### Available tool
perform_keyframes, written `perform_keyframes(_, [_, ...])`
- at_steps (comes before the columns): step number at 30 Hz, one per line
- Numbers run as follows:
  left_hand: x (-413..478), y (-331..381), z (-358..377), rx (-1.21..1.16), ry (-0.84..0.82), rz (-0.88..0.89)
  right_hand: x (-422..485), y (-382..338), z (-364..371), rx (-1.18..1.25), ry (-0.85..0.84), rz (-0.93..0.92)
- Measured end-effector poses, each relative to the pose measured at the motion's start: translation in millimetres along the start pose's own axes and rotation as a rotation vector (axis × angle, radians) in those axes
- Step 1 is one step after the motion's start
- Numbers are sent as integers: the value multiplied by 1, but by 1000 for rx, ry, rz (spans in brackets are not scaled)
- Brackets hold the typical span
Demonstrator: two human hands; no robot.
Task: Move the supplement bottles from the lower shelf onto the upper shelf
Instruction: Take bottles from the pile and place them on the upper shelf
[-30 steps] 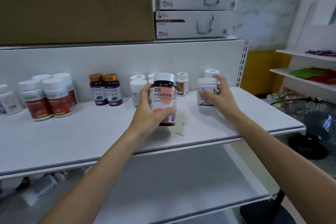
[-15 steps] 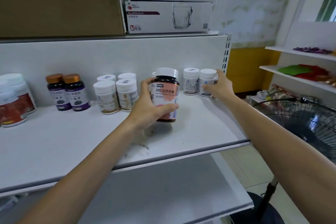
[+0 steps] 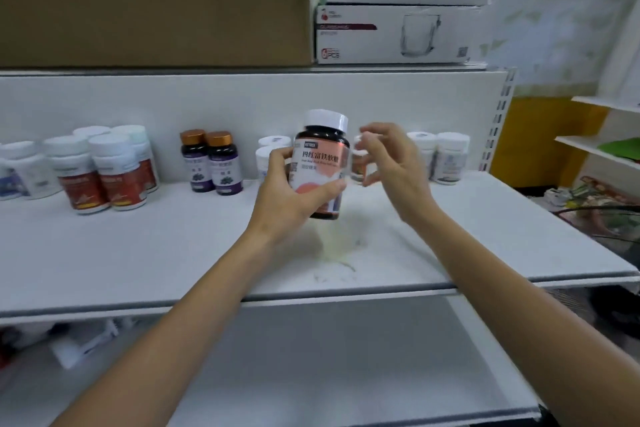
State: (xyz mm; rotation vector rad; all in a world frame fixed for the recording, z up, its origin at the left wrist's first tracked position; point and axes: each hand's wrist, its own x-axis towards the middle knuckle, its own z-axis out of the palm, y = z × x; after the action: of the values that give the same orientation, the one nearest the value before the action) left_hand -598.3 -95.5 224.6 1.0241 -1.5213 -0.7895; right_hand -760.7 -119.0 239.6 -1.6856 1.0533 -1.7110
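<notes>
- Head view: the dark supplement bottle with a white cap is upright, lifted just above the upper shelf, and wrapped by the left hand.
- The right hand hovers just beside the bottle's right side, blurred, fingers loosely spread and holding nothing.
- Standing at the back of the shelf are two gold-capped purple bottles on the left and two white bottles on the right.
- Two white glassware boxes are stacked above, beside one brown carton.

A brown carton sits beside stacked glassware boxes.
</notes>
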Motion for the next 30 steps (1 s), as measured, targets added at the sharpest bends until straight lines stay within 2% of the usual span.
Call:
perform_keyframes(6, [-50,-6,-125,146,245,-6,-39,-47,129,205,-491,71])
perform_keyframes(11, [-115,-1,-245,215,416,-54,-77,-84,255,312,-751,-25])
perform_keyframes(15, [-181,-2,-332,306,545,-81,-124,-111,356,421,-896,-59])
perform_keyframes(18, [-235,0,-395,403,570,-158,-162,-132,424,531,-994,-26])
perform_keyframes(22, [-308,15,-472,595,674,-209,-198,-164,504,562,-1118,-41])
perform_keyframes(30, [-387,10,-570,731,895,-297,-228,-199,631,561,-1205,-70])
